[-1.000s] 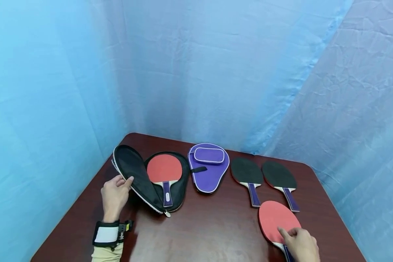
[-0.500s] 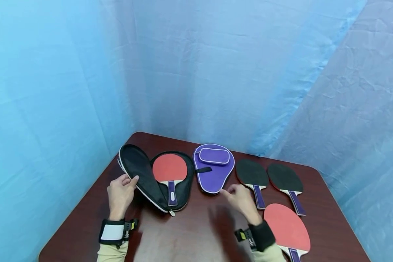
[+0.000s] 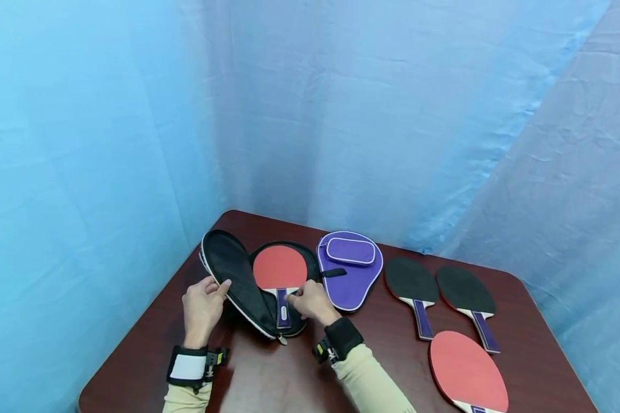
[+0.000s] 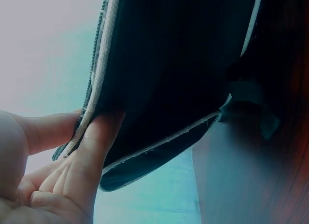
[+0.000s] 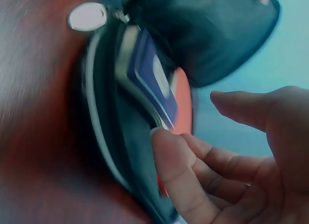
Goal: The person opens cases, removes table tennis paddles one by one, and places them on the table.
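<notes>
On the table's left lies an unzipped black paddle case (image 3: 310, 258) with a red table tennis paddle (image 3: 280, 267) inside, its purple handle toward me. My left hand (image 3: 204, 307) pinches the edge of the case's raised cover (image 3: 240, 287) between thumb and fingers, also plain in the left wrist view. My right hand (image 3: 314, 301) is at the paddle's handle. In the right wrist view its forefinger (image 5: 171, 156) reaches the handle's (image 5: 152, 72) side, while the thumb stands apart from it. A zipper pull (image 5: 88, 16) hangs at the case's narrow end.
Right of the open case lies a purple paddle case (image 3: 348, 281) with a small pocket. Two black-faced paddles (image 3: 410, 278) lie farther right. A red-faced paddle (image 3: 467, 367) is nearer me. Blue cloth (image 3: 367, 115) hangs behind the table (image 3: 268, 373).
My right hand has left the red paddle at the right and crossed left to the paddle in the case. My left hand keeps holding the cover. The head view has shifted slightly.
</notes>
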A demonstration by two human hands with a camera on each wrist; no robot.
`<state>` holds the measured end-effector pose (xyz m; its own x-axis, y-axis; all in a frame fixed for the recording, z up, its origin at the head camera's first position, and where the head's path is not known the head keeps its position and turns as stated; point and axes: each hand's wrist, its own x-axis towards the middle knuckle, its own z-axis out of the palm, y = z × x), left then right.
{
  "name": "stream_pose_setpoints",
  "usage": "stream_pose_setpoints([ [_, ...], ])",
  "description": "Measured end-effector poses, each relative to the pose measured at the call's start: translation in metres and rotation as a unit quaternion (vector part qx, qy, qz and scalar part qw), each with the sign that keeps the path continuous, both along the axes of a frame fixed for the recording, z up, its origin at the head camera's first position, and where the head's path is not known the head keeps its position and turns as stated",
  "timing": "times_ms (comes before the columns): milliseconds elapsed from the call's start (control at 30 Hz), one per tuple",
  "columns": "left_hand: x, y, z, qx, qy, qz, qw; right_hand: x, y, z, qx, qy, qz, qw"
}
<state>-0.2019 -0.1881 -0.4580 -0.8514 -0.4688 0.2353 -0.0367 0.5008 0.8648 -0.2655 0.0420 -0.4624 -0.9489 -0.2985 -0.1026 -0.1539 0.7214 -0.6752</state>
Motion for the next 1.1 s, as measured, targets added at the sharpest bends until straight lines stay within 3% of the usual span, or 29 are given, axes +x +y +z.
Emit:
stream_pose_setpoints([
  [100, -0.002, -0.001, 0.0, -0.003, -0.002, 0.001, 1.0, -0.003, -0.019, -0.009, 0.024, -0.022, -0.012, 0.9994],
  [200, -0.003, 0.0, -0.001, -0.005, -0.004, -0.002, 1.0, -0.002, -0.031, -0.019, 0.051, -0.032, -0.051, 0.9969],
  [333, -0.003, 0.0, -0.001, -0.002, -0.001, -0.007, 1.0, -0.003, -0.04, -0.029, 0.083, -0.007, -0.099, 0.9915],
  [433, -0.004, 0.0, 0.0, -0.001, 0.0, -0.005, 1.0, -0.005, -0.041, -0.033, 0.085, 0.006, -0.11, 0.9903],
  [733, -0.005, -0.002, 0.0, -0.002, -0.001, -0.004, 1.0, -0.006, -0.038, -0.035, 0.038, -0.004, -0.111, 0.9931],
  [833, -0.004, -0.003, -0.001, -0.005, 0.001, -0.004, 1.0, -0.005, -0.036, -0.034, -0.01, -0.029, -0.115, 0.9929],
  [867, -0.004, -0.003, -0.001, -0.006, 0.0, -0.004, 1.0, -0.004, -0.035, -0.033, -0.049, -0.052, -0.112, 0.9911],
  [933, -0.003, -0.003, -0.001, -0.004, -0.001, -0.003, 1.0, -0.004, -0.034, -0.033, -0.149, -0.119, -0.106, 0.9759],
  [967, -0.003, -0.003, -0.001, -0.004, -0.001, -0.003, 1.0, -0.005, -0.034, -0.034, -0.202, -0.154, -0.104, 0.9615],
  [1067, -0.003, -0.003, 0.0, -0.003, -0.003, 0.0, 1.0, -0.007, -0.035, -0.035, -0.346, -0.259, -0.105, 0.8954],
  [1100, -0.003, -0.003, 0.0, -0.003, -0.002, 0.0, 1.0, -0.007, -0.035, -0.035, -0.373, -0.278, -0.106, 0.8791],
])
